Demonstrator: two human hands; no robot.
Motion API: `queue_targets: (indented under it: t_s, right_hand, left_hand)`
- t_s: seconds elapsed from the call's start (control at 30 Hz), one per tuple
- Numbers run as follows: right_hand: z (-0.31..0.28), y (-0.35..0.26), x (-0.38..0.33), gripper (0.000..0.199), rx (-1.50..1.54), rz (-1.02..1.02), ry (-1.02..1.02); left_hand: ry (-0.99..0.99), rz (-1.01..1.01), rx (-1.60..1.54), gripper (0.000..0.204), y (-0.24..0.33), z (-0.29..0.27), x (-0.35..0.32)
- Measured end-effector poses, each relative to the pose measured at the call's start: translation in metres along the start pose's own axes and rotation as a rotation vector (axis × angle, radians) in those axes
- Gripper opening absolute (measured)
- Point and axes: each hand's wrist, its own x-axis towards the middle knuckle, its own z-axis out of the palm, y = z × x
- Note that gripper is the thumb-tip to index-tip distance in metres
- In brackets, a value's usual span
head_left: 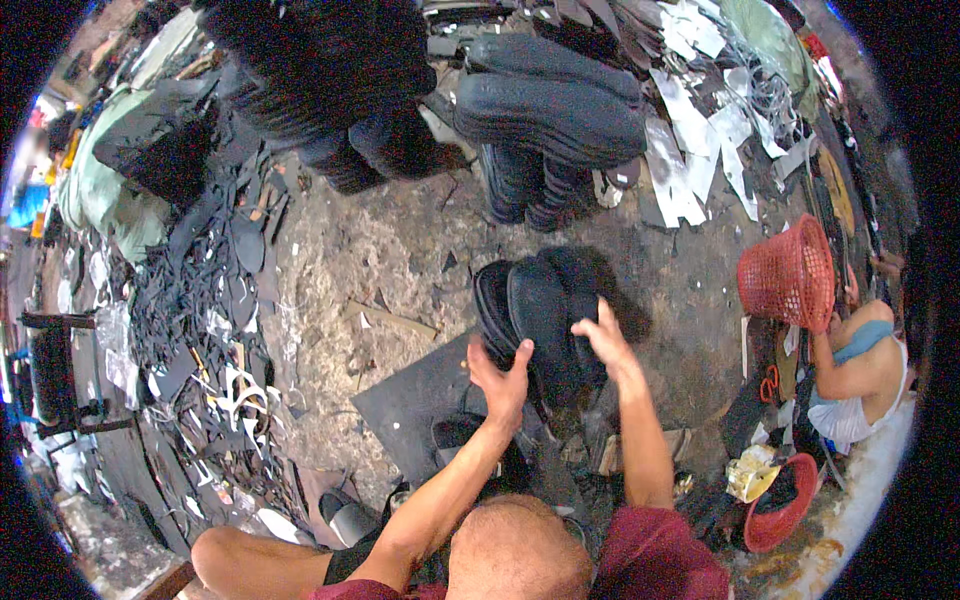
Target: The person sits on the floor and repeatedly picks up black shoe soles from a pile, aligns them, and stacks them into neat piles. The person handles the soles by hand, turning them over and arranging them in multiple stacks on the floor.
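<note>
Black shoe soles (540, 297) stand packed together on the ground in front of me, at the middle of the view. At their near left side is my left hand (500, 383), its thumb spread away from slightly blurred fingers and touching or very close to the soles. Along their right side my right hand (608, 342) has its thumb and forefinger apart, also at the soles. Both hands look open; whether either one bears on the soles I cannot tell. A dark flat sheet (400, 405) lies under and left of my left forearm.
Tall stacks of black soles (550, 110) stand at the far side. Dark scraps (190, 290) heap up on the left, white scraps (700, 150) at far right. A red basket (790, 270), orange-handled scissors (769, 384), a red bowl (785, 515) and another person (860, 380) are on the right.
</note>
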Motion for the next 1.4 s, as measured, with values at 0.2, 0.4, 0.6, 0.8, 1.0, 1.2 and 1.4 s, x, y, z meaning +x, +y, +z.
queue_targets:
  t_s: [0.2,0.4,0.6,0.8,1.0,1.2,1.4]
  right_hand:
    - [0.004,-0.024,-0.029,0.099,0.479,0.060,-0.164]
    - [-0.005,-0.039,-0.066,0.104,0.155,-0.327,0.150]
    - [-0.023,0.019,-0.053,0.103,-0.674,-0.253,0.529]
    - [-0.023,0.038,-0.044,0.097,-0.022,-0.497,0.715]
    - [0.000,0.057,-0.061,0.120,0.195,-0.487,0.934]
    - [0.009,0.068,-0.047,0.122,0.139,-0.308,0.953]
    - [-0.013,0.010,-0.062,0.118,0.351,-0.323,0.636]
  left_hand:
    - [-0.335,-0.409,-0.208,0.125,0.037,-0.010,0.035]
    - [-0.471,-0.214,-0.140,0.115,0.100,-0.055,0.040]
    - [-0.344,0.654,1.272,0.123,0.080,-0.074,0.060]
    - [-0.371,0.618,0.642,0.135,0.070,-0.079,0.077]
    - [-0.411,0.686,0.233,0.156,0.022,-0.103,0.043]
    - [-0.488,0.522,0.140,0.149,0.002,-0.101,0.042]
    - [-0.358,0.838,0.536,0.141,0.065,-0.119,0.049]
